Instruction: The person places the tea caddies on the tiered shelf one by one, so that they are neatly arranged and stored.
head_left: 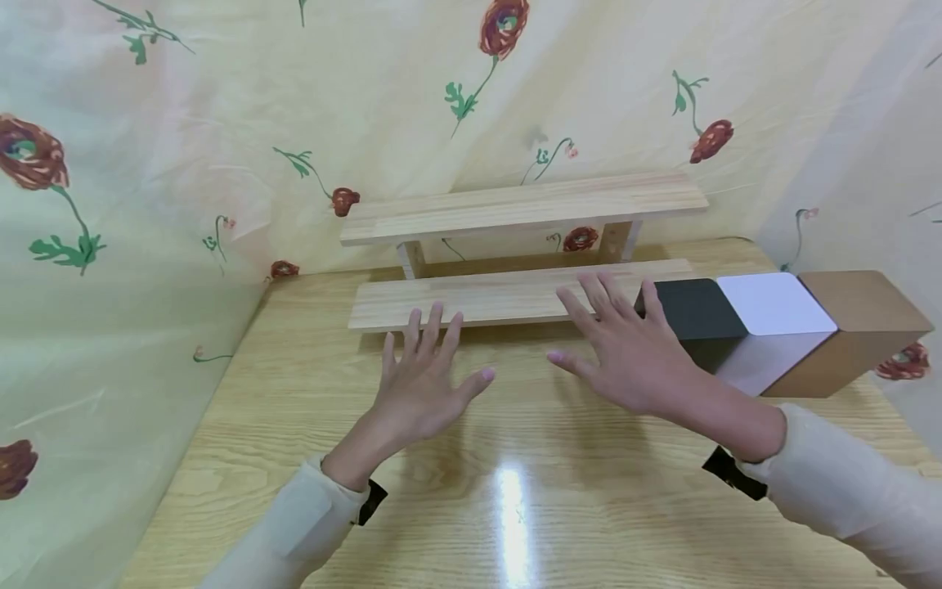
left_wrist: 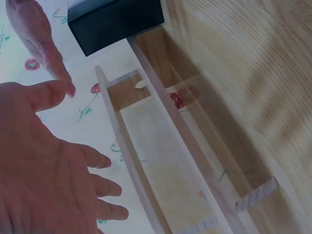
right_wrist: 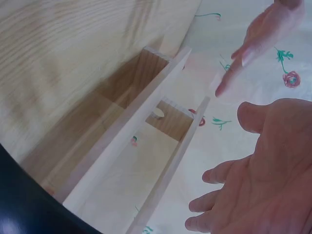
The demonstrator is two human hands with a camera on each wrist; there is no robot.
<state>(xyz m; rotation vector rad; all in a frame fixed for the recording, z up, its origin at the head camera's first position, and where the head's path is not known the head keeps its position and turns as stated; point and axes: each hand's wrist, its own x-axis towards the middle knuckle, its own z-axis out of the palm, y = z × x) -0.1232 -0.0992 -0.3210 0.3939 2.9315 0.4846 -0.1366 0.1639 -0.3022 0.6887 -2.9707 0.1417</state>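
Observation:
A two-tier shelf of pale wood stands at the back of the table, with an upper board (head_left: 522, 206) above a lower board (head_left: 471, 300). My left hand (head_left: 421, 394) is held over the table in front of the shelf, palm down, fingers spread, holding nothing. To its right, my right hand (head_left: 634, 360) is likewise spread and holds nothing. Its fingers overlap the lower board and the edge of a black box (head_left: 697, 307) in the head view. Both wrist views show the bare palms, with the shelf's uprights beyond.
Right of the black box, a white box (head_left: 776, 303) and a brown box (head_left: 863, 301) stand in a row on the wood-grain table (head_left: 294, 409). Flower-patterned sheeting (head_left: 221, 106) hangs behind the table and along both sides.

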